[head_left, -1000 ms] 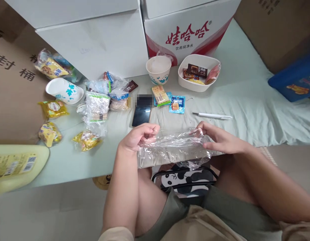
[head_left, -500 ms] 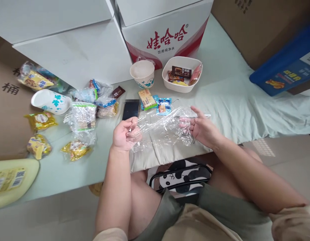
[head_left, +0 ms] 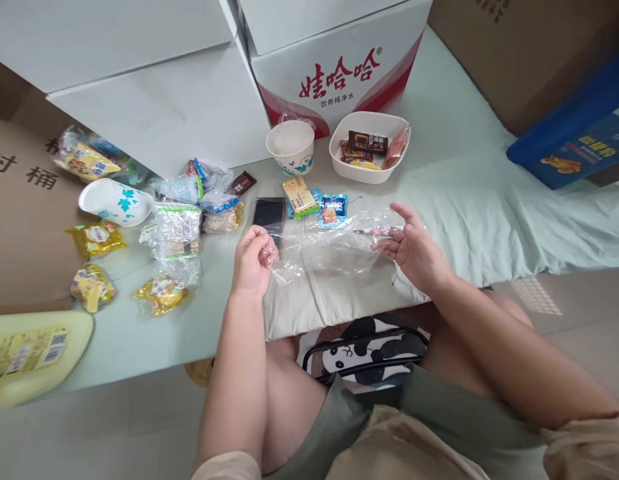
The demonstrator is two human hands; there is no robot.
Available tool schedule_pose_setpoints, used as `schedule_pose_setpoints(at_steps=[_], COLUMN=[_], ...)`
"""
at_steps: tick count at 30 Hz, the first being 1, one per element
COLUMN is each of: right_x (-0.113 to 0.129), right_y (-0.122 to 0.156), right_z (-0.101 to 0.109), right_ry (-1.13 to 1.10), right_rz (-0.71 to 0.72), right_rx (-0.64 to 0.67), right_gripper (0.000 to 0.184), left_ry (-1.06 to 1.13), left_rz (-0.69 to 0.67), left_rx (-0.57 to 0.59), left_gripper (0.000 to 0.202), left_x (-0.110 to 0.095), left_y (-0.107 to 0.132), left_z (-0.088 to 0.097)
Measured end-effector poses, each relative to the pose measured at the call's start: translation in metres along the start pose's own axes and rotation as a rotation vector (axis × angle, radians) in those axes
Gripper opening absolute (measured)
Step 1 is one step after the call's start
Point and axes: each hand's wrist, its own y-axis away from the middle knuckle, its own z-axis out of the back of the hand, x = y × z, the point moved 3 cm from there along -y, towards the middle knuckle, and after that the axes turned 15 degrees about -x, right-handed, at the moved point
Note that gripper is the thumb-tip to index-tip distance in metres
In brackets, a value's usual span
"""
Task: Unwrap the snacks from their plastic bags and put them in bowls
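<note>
Pinching clear bag (head_left: 334, 250) — left hand (head_left: 254, 257); right hand (head_left: 414, 250) touches; bowl (head_left: 362, 175) holds snacks (head_left: 368, 142).

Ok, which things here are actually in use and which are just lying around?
In use: clear plastic bag, pinched by the left hand, touched by the open right hand.
Lying about: phone, paper cup, white bowl, snack packets.

Clear: plastic bag (head_left: 334, 250). Pale green: cloth (head_left: 489, 193). White with blue leaf print: cup (head_left: 291, 150) at 12 o'clock. White with red lettering: box (head_left: 339, 73). Black-and-white panda pattern: pouch (head_left: 364, 353) at 6 o'clock.
</note>
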Motion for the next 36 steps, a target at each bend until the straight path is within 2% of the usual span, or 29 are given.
schedule_pose_setpoints(at_steps=[3, 7, 10, 15, 20, 36], right_x=[-0.002, 0.000, 0.003, 0.001, -0.002, -0.006], right_y=[-0.006, -0.007, -0.006, -0.005, -0.004, -0.003], right_z=[0.002, 0.004, 0.005, 0.005, 0.006, 0.009], right_ry=[-0.036, -0.052, -0.075, -0.050, 0.012, 0.088], right_rz=[0.069, 0.088, 0.091, 0.148, 0.152, 0.184], right_rx=[-0.026, -0.085, -0.077, 0.027, 0.076, 0.106], right_gripper=[0.024, 0.013, 0.012, 0.011, 0.011, 0.010], left_ry=[-0.033, -0.130, -0.157, -0.122, -0.139, -0.250], left_rz=[-0.031, -0.042, -0.063, -0.099, -0.078, -0.078], left_rx=[-0.022, -0.033, -0.017, -0.004, -0.017, 0.070], left_gripper=[0.028, 0.030, 0.028, 0.028, 0.027, 0.025], left_x=[0.001, 0.004, 0.006, 0.005, 0.005, 0.010], left_y=[-0.003, -0.005, -0.006, -0.005, -0.002, 0.003], left_z=[0.004, 0.007, 0.006, 0.005, 0.004, -0.002])
